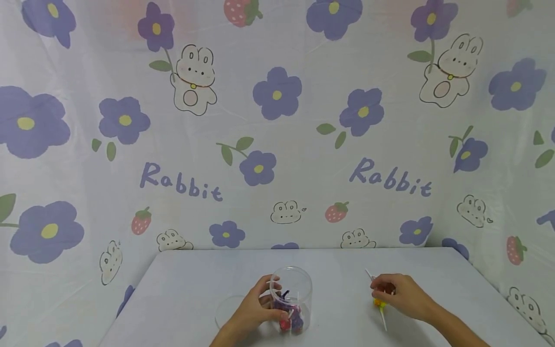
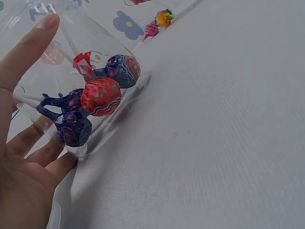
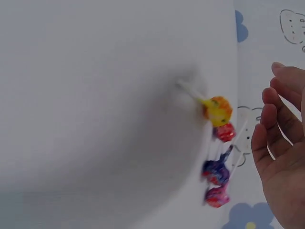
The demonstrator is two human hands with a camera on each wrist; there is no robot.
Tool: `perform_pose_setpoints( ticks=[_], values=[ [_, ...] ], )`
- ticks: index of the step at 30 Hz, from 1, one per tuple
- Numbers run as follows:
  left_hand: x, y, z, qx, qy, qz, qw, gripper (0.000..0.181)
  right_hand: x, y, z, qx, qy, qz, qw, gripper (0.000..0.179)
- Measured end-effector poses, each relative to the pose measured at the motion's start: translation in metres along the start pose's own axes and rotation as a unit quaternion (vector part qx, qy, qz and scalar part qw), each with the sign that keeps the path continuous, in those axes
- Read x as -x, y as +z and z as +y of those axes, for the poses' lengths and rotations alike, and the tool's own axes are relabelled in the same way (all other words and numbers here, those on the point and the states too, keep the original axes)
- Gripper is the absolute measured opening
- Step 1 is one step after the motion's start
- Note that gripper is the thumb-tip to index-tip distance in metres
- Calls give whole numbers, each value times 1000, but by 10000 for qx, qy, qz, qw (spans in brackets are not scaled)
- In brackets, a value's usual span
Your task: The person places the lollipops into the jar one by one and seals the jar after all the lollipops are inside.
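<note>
My left hand (image 1: 256, 308) grips a clear plastic jar (image 1: 303, 294), its thumb and fingers on either side of the wall. The jar stands on the table with its top uncovered. Inside lie several wrapped lollipops: a red lollipop (image 2: 101, 97), a purple lollipop (image 2: 74, 129) and a dark blue and red lollipop (image 2: 123, 70) among them. My right hand (image 1: 403, 294) hovers beside a loose group of lollipops, fingers loosely bent and apart from them. That group has a yellow lollipop (image 3: 218, 111), a red one (image 3: 225, 132), a purple one (image 3: 216, 171) and a pink one (image 3: 217, 196).
A clear round lid (image 1: 223, 308) lies on the white table (image 1: 195, 274), left of the jar and partly behind my left hand. A patterned curtain (image 1: 277, 144) with flowers and rabbits hangs behind the table and along its sides.
</note>
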State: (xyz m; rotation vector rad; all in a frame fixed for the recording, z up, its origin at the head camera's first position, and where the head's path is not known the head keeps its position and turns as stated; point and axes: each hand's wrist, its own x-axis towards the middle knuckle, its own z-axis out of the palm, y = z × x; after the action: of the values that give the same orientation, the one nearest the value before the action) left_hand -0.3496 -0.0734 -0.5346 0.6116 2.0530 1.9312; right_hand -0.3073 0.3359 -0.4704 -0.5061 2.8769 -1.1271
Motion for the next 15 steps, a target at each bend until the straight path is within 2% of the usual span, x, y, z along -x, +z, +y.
perform_pose_setpoints(
  ticks=[8,15],
  values=[
    [1,1,0,64,-8,-8,10000,85,19,14,32,95,290,433,9986,15],
    [1,0,0,121,18,-19,9999,85,24,30,52,22,1273,481,9907,30]
  ],
)
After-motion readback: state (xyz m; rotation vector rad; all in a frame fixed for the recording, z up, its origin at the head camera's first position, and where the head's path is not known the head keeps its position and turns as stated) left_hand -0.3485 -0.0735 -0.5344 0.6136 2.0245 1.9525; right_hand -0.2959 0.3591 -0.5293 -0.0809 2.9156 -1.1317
